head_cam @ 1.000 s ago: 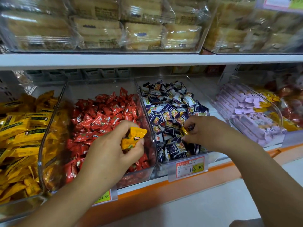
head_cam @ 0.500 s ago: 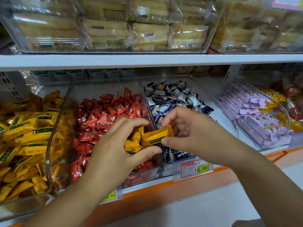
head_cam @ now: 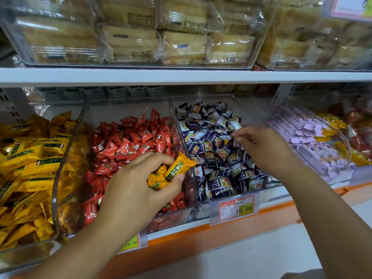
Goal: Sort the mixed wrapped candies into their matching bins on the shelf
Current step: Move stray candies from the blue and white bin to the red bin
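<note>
Half a second back both hands shared one yellow candy; now it sits wholly in my left grip (head_cam: pixel 138 190), and my right grip (head_cam: pixel 265 150) has gone back over the navy-wrapped candies (head_cam: pixel 213 150). My left grip is clamped on a small bunch of yellow candies (head_cam: pixel 177 168), held above the red candy bin (head_cam: pixel 124 109) and not yet over the yellow candy bin (head_cam: pixel 67 150) just to its left. My right grip's fingers stretch toward the navy pile, blurred; I cannot tell whether they pinch anything.

I judge the sorting about midway. The yellow strays in my left grip have yet to be dropped home. The far right bin (head_cam: pixel 342 141) of purple packs (head_cam: pixel 302 129) shows yellow and red wrappers mixed in.

All bins stand side by side on a shop shelf with an orange front edge (head_cam: pixel 201 236) and a price tag (head_cam: pixel 235 207). Bagged cakes (head_cam: pixel 181 45) fill the upper shelf (head_cam: pixel 181 76).
</note>
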